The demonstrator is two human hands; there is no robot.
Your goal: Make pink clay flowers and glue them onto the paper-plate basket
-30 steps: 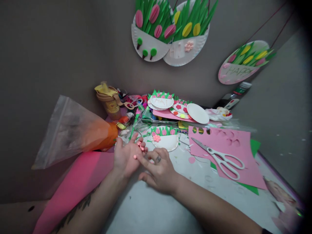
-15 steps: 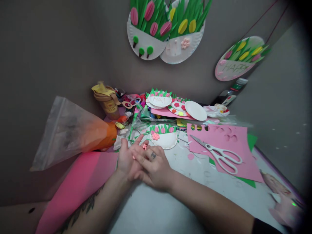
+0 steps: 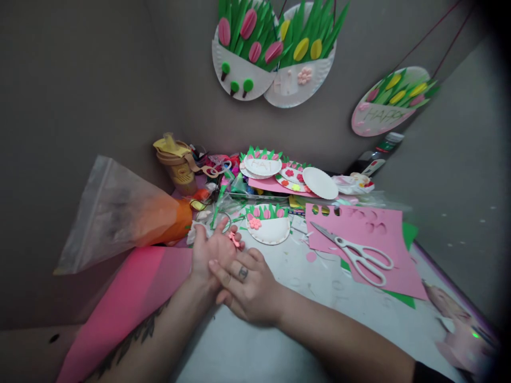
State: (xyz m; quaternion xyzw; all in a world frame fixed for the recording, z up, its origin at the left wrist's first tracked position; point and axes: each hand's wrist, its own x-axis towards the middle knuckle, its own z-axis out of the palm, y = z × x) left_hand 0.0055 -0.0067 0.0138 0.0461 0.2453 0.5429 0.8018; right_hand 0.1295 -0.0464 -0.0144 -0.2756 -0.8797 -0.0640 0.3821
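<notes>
My left hand point(image 3: 215, 252) lies palm up above the table, thumb and fingers apart. A small piece of pink clay point(image 3: 234, 240) rests in its partly curled fingers. My right hand point(image 3: 249, 284) lies across the left palm, fingers stretched out and fingertips pressing near the base of the thumb. Whether anything is under those fingertips is hidden. Just beyond the hands is a small white paper-plate pocket point(image 3: 271, 232) with green paper grass and pink tulips. A pink clay flower point(image 3: 254, 223) sits on its left side, and small beads of clay line its lower rim.
White-handled scissors point(image 3: 355, 250) lie on pink paper point(image 3: 399, 229) at the right. A clear bag with orange contents point(image 3: 151, 221) and a lidded cup point(image 3: 179, 167) stand left. Decorated plates point(image 3: 261, 166) and a blank plate point(image 3: 320, 183) are at the back. A dark bottle point(image 3: 377, 157) stands behind.
My right fingers have slid across the left palm toward the wrist. The pink clay in the left fingers shows more fully. The view has shifted slightly.
</notes>
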